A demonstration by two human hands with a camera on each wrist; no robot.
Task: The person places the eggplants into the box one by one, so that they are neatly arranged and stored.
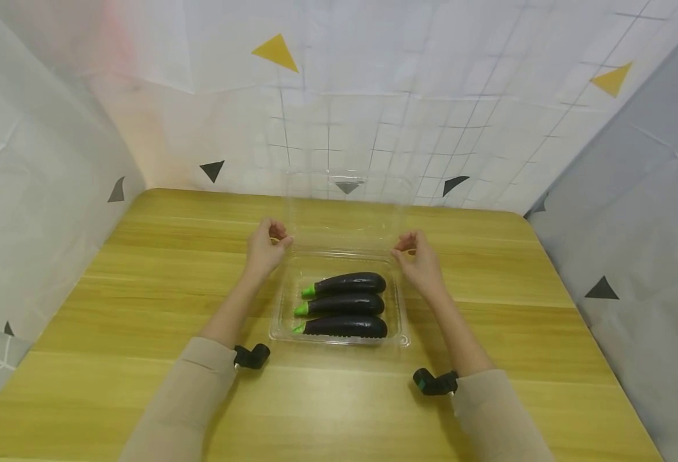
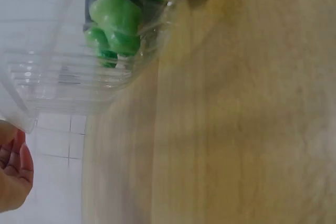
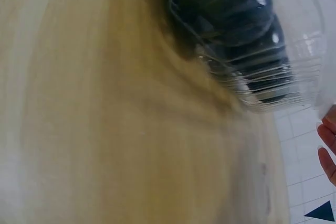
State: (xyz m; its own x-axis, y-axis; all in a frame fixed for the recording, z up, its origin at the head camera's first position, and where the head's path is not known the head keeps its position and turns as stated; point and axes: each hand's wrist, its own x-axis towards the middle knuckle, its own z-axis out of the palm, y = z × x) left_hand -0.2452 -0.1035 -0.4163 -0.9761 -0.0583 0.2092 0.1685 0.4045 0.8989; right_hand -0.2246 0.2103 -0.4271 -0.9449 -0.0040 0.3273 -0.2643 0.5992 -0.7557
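Observation:
A clear plastic clamshell box (image 1: 278, 321) stands in the middle of the table, its transparent lid (image 1: 344, 221) raised at the back. Inside lie three dark eggplants (image 1: 347, 303) side by side, with green stem ends (image 2: 116, 22) pointing left. My left hand (image 1: 265, 251) pinches the box's back left corner, near the hinge, between thumb and fingers. At the back right corner my right hand (image 1: 421, 264) pinches the edge in the same way. Only fingertips of the right hand (image 3: 328, 148) show in the right wrist view, beside the plastic edge.
The wooden table (image 1: 339, 398) has rounded far corners. White patterned sheeting (image 1: 339, 122) hangs behind it and along both sides. Black wrist cameras (image 1: 252, 356) sit at the cuffs of both sleeves, in front of the box.

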